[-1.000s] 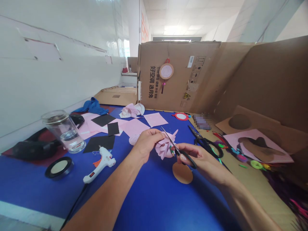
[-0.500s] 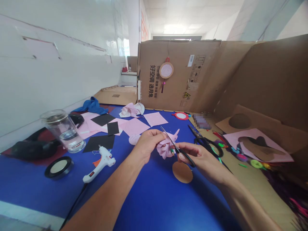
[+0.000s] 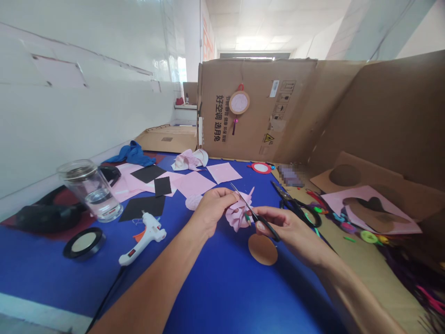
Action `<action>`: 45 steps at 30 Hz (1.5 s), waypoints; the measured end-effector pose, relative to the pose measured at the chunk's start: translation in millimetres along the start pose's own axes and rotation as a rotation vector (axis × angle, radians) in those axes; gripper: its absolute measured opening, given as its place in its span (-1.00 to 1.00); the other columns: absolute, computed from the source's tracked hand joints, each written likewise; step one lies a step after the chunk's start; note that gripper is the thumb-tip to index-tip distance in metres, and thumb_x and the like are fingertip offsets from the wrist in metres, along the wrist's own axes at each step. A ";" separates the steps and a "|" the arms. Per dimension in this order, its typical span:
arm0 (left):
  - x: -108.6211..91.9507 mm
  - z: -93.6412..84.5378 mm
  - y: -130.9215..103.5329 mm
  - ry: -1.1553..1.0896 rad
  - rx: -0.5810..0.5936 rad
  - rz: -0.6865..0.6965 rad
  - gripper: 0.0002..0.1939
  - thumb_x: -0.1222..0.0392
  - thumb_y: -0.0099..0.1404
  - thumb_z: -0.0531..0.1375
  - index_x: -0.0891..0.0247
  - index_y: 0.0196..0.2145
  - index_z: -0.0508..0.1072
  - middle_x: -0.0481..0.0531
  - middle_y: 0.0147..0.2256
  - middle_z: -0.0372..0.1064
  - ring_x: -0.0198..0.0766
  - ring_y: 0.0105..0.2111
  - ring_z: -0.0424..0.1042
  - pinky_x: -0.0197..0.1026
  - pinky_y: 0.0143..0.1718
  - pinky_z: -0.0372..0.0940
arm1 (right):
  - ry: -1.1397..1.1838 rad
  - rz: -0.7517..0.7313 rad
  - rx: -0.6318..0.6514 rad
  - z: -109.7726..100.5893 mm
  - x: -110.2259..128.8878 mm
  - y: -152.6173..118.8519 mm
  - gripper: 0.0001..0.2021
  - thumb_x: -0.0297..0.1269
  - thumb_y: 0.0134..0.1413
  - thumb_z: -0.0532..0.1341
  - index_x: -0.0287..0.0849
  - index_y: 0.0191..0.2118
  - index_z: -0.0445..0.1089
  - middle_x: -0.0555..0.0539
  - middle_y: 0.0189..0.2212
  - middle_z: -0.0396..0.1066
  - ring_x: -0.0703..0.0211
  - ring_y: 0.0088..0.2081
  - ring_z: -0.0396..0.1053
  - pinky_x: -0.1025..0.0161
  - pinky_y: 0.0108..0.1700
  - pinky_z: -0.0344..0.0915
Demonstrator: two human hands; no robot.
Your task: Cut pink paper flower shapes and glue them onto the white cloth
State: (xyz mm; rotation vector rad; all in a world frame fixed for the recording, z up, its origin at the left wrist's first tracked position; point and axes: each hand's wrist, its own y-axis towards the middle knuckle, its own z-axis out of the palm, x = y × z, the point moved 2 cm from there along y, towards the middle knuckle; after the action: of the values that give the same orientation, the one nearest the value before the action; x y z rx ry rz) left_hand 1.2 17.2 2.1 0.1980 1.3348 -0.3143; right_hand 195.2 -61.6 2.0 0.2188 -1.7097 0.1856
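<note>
Cutting well here calls for small, slow snips, judging from the head view. The left hand [image 3: 212, 211] has its thumb and fingertips closed in a pinch on the edge of a ruffled, pale-pink paper piece [image 3: 233, 220], which is up over the smooth blue tabletop [image 3: 219, 287], between the two hands. The right hand [image 3: 292, 229] is curled closed around the handles of slim scissors with black grips [image 3: 269, 228], their blades lying across the paper and pointing towards the left fingertips; how far the blades are parted is too small to tell. The left pinch should be firm yet light enough not to crush the folds, with its fingertips clear of the blade line. Feeding paper deep between the blades would give better control than cutting at the tips.
</note>
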 end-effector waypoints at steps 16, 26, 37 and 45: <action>0.8 0.1 0.1 0.023 0.003 -0.011 -0.76 0.02 0.01 0.40 0.23 -0.49 0.53 0.00 -0.49 0.48 -0.30 -0.50 0.40 -0.20 -0.38 0.25 | -0.109 -0.044 -0.024 1.5 4.4 0.7 -0.48 0.21 0.11 0.48 -0.06 0.02 0.72 -0.12 -0.17 0.66 -0.09 -0.05 0.53 0.06 0.05 0.45; 0.0 1.0 -0.3 -0.005 -0.003 -0.013 -0.77 0.05 0.01 0.41 0.23 -0.50 0.52 -0.02 -0.49 0.47 -0.31 -0.50 0.40 -0.22 -0.39 0.27 | -0.120 -0.042 -0.023 1.5 4.7 0.8 -0.47 0.23 0.11 0.47 -0.08 0.01 0.72 -0.10 -0.22 0.65 -0.08 -0.07 0.52 0.09 0.03 0.44; -0.7 0.5 -0.5 -0.038 -0.012 0.018 -0.79 0.07 0.04 0.42 0.24 -0.48 0.53 -0.02 -0.49 0.46 -0.31 -0.51 0.39 -0.22 -0.39 0.27 | -0.130 0.001 -0.050 -0.3 1.3 1.2 -0.45 0.21 0.08 0.49 -0.07 0.04 0.67 -0.09 -0.20 0.63 -0.04 -0.12 0.50 0.10 -0.04 0.43; -1.3 -0.8 0.2 -0.130 -0.027 0.036 -0.71 0.05 -0.01 0.48 0.23 -0.46 0.50 -0.06 -0.49 0.44 -0.33 -0.51 0.37 -0.23 -0.39 0.28 | 0.002 0.049 -0.055 -2.4 -6.1 2.3 -0.41 0.16 -0.03 0.58 -0.10 0.03 0.64 -0.07 -0.16 0.59 0.07 -0.16 0.44 0.17 -0.06 0.36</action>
State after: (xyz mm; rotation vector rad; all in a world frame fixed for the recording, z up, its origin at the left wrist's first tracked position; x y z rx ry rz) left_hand 0.3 17.8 3.2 0.1759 1.2051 -0.2746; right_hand 197.8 -58.6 -3.6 0.1356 -1.7174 0.1743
